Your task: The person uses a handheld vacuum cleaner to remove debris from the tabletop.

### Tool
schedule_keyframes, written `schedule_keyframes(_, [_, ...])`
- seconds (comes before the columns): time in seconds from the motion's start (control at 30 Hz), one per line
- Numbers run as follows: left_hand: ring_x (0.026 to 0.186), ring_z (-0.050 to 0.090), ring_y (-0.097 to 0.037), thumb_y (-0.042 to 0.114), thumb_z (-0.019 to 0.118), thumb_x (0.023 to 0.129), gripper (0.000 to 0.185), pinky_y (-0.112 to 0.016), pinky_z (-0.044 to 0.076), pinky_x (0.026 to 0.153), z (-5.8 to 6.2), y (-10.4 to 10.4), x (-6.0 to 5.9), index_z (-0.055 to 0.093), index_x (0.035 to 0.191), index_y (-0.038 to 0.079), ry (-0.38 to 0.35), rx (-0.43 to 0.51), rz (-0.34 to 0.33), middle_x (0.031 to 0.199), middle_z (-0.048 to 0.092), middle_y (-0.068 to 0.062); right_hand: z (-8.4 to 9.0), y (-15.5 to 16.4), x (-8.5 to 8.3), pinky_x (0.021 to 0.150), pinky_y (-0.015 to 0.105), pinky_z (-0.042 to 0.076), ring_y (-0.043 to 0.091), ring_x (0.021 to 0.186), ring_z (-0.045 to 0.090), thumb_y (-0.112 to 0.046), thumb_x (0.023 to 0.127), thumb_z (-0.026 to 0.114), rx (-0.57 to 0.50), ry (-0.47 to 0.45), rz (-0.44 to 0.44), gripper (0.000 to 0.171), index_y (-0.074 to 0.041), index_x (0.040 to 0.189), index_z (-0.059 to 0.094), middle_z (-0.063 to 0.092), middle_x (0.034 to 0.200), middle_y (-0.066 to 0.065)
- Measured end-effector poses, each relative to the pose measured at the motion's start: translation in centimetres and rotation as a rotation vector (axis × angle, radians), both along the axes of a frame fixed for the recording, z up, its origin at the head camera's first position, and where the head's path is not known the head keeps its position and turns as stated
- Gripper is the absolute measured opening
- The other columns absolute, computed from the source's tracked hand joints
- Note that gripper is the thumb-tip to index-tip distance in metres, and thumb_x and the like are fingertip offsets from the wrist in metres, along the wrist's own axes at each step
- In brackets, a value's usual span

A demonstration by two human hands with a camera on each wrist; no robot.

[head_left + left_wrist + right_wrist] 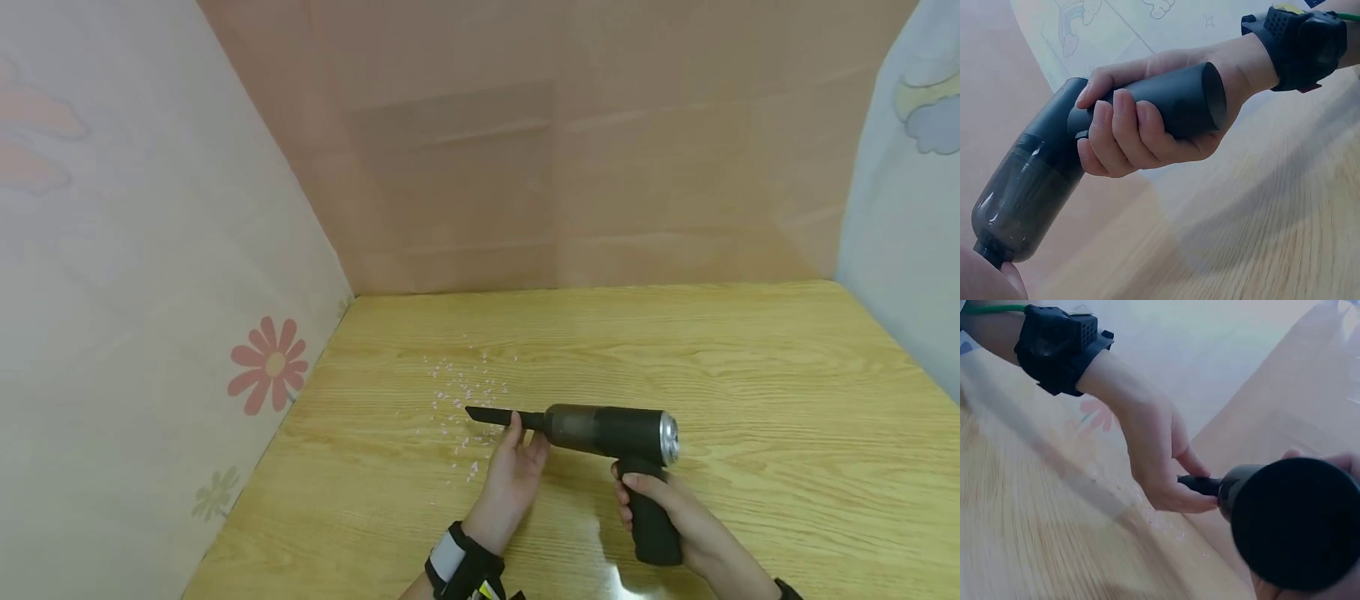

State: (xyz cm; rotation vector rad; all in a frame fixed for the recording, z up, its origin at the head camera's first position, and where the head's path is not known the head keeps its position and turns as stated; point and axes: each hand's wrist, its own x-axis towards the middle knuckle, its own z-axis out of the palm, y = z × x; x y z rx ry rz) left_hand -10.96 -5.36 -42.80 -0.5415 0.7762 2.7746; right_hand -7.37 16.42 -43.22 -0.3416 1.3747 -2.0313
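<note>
A black handheld vacuum cleaner (630, 429) with a smoky clear dust cup (572, 427) is held level above the table, its slanted nozzle (487, 414) pointing left. My right hand (678, 508) grips the handle; in the left wrist view its fingers (1125, 128) wrap right round it. At the nozzle's base my left hand (517, 471) pinches between thumb and fingers, as the right wrist view also shows. Small white paper scraps (461, 392) lie scattered on the table behind and below the nozzle.
The wood-grain table (750, 375) is bordered by a brown sheet (600, 167) at the back. A pale flower-printed sheet (150, 333) hangs on the left and another pale sheet (915, 233) on the right.
</note>
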Motion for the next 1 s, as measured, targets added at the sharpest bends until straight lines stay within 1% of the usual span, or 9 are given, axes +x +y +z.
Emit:
schedule_keyframes(0.17, [0.104,0.056,-0.013,0.024,0.050,0.100,0.031,-0.018,0.051,0.092,-0.2,0.4,-1.0,0.030,0.121,0.014,0.008,-0.061,0.008,0.120,0.040,-0.004,0.1,0.4,-0.7,0.076,0.023,0.052,0.005,0.080,0.058,-0.021,0.104,0.033,0.096,0.008,-0.067,0.022,-0.018,0.110,0.054,0.060,0.090,-0.011])
schedule_keyframes(0.23, [0.115,0.052,-0.019,0.023,0.051,0.100,0.036,-0.020,0.050,0.097,-0.3,0.7,-1.7,0.026,0.124,0.014,0.009,-0.074,0.019,0.125,0.037,-0.006,0.3,0.5,-1.2,0.076,0.027,0.053,0.009,0.081,0.059,-0.023,0.103,0.038,0.235,0.042,-0.140,0.023,-0.008,0.115,0.051,0.060,0.090,-0.005])
schedule_keyframes(0.4, [0.138,0.033,-0.038,0.020,0.047,0.101,0.053,-0.034,0.037,0.114,-0.6,1.1,-4.2,0.014,0.140,0.004,0.005,-0.195,0.015,0.140,0.028,-0.018,0.6,0.1,-2.8,0.068,0.035,0.055,0.019,0.075,0.063,-0.030,0.097,0.052,0.690,0.130,-0.316,0.049,0.014,0.117,0.045,0.064,0.087,0.012])
schedule_keyframes(0.57, [0.132,0.043,-0.040,0.020,0.055,0.098,0.055,-0.038,0.041,0.111,-2.5,0.7,-7.8,0.030,0.139,-0.006,-0.040,-0.386,-0.090,0.138,0.042,-0.027,0.5,0.9,-5.3,0.063,0.033,0.052,0.019,0.071,0.063,-0.039,0.091,0.061,1.004,0.217,-0.385,0.050,0.011,0.098,0.059,0.067,0.083,0.015])
schedule_keyframes(0.6, [0.128,0.048,-0.040,0.023,0.059,0.096,0.056,-0.038,0.045,0.107,-3.8,0.3,-8.8,0.035,0.136,-0.007,-0.006,-0.386,-0.126,0.134,0.046,-0.029,0.5,1.1,-5.8,0.061,0.031,0.050,0.018,0.069,0.060,-0.040,0.090,0.061,1.047,0.229,-0.390,0.049,0.009,0.091,0.060,0.065,0.078,0.012])
schedule_keyframes(0.7, [0.125,0.052,-0.039,0.029,0.057,0.097,0.059,-0.037,0.048,0.104,-4.8,-0.1,-10.1,0.037,0.137,-0.009,0.038,-0.442,-0.207,0.132,0.048,-0.035,0.1,1.8,-6.9,0.054,0.025,0.039,0.014,0.061,0.049,-0.041,0.088,0.064,1.133,0.268,-0.417,0.045,-0.002,0.070,0.053,0.051,0.064,0.003])
schedule_keyframes(0.8, [0.124,0.052,-0.040,0.030,0.044,0.102,0.059,-0.037,0.048,0.103,-4.9,-0.9,-9.8,0.029,0.140,-0.013,0.054,-0.549,-0.267,0.133,0.045,-0.039,-1.1,1.7,-7.3,0.051,0.022,0.030,0.011,0.055,0.038,-0.041,0.088,0.065,1.155,0.295,-0.429,0.049,-0.012,0.059,0.038,0.035,0.057,-0.004])
schedule_keyframes(0.87, [0.127,0.049,-0.040,0.026,0.036,0.105,0.056,-0.037,0.046,0.105,-4.1,-1.4,-9.0,0.023,0.142,-0.015,0.020,-0.643,-0.291,0.136,0.043,-0.038,-1.9,1.3,-7.3,0.050,0.021,0.027,0.009,0.051,0.033,-0.040,0.088,0.065,1.167,0.327,-0.431,0.052,-0.015,0.056,0.033,0.029,0.054,-0.006])
schedule_keyframes(1.0, [0.121,0.054,-0.038,0.024,0.034,0.106,0.058,-0.034,0.050,0.100,-4.3,-2.8,-8.4,0.019,0.141,-0.019,0.022,-0.729,-0.359,0.133,0.046,-0.036,-2.8,0.3,-7.1,0.047,0.019,0.025,0.008,0.048,0.032,-0.039,0.087,0.067,1.220,0.386,-0.428,0.052,-0.014,0.054,0.034,0.029,0.052,-0.006])
